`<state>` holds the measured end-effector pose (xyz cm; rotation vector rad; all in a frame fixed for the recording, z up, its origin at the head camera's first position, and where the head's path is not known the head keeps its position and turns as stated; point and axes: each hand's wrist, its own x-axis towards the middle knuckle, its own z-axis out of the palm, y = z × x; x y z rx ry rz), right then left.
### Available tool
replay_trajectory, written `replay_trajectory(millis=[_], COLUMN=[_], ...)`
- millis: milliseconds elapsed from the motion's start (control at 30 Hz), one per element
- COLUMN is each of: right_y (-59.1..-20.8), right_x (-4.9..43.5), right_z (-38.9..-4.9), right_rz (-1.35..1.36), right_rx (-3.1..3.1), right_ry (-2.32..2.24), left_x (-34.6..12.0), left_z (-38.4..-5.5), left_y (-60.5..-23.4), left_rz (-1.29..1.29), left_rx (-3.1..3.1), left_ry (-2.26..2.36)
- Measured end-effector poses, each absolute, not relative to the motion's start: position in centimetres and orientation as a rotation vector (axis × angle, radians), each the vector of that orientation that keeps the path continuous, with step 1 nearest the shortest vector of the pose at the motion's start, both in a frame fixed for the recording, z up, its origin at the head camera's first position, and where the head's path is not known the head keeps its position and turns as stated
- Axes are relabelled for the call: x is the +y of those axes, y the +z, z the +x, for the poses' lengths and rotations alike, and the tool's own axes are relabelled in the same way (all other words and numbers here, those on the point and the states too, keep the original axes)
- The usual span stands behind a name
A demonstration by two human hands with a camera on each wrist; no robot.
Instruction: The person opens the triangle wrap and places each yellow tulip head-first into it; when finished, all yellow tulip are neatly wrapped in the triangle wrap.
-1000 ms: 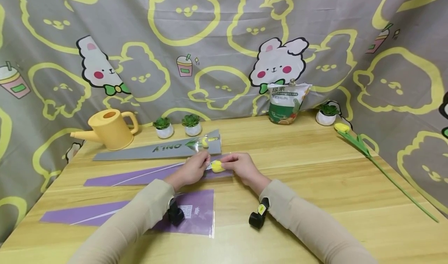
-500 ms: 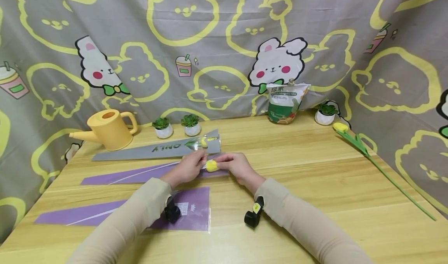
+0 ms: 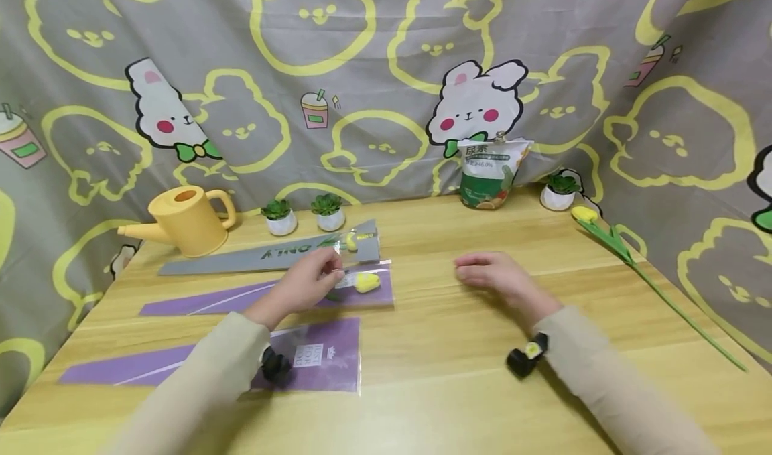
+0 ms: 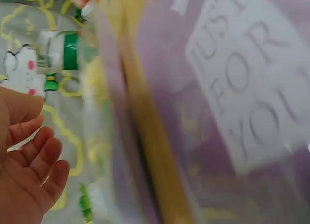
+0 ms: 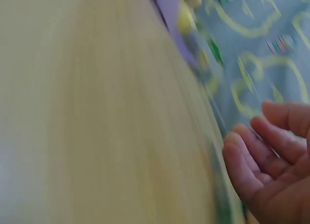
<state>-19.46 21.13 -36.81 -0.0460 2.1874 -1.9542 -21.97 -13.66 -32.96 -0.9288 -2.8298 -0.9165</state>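
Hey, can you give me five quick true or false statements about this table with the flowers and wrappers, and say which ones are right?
1. The watering can stands left of all three potted succulents. True.
2. The right grip is pinching a tulip. False: the right grip holds nothing.
3. The loose tulip on the right lies with its yellow head toward the back. True.
4. The nearest purple wrapper shows a flower head. False: none shows there; a yellow tulip head shows at the wide end of the middle wrapper.
5. The label on the nearest purple wrapper reads "Just For You". True.
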Motion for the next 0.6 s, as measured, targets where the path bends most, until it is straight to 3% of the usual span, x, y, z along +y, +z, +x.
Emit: replay_trajectory(millis=[133, 333, 600], right_y=[-35.4, -33.7, -33.5], right_x=[26.8, 34.4, 41.2], right_z=[-17.9, -15.5, -13.5], right_rz=[0.018, 0.024, 0.257], right_rx=[2.279, 2.816, 3.034], right_ry=[-1.883, -1.388, -1.100], left_x=[-15.5, -17.3, -18.4], left_z=[-20.2, -17.3, -16.5], left_y=[-32.0, -32.4, -33.1], left_rz=[-1.029, -1.131, -1.269], left_rx=[-2.829, -2.913, -2.907], left_ry=[-0.884, -0.771, -0.702])
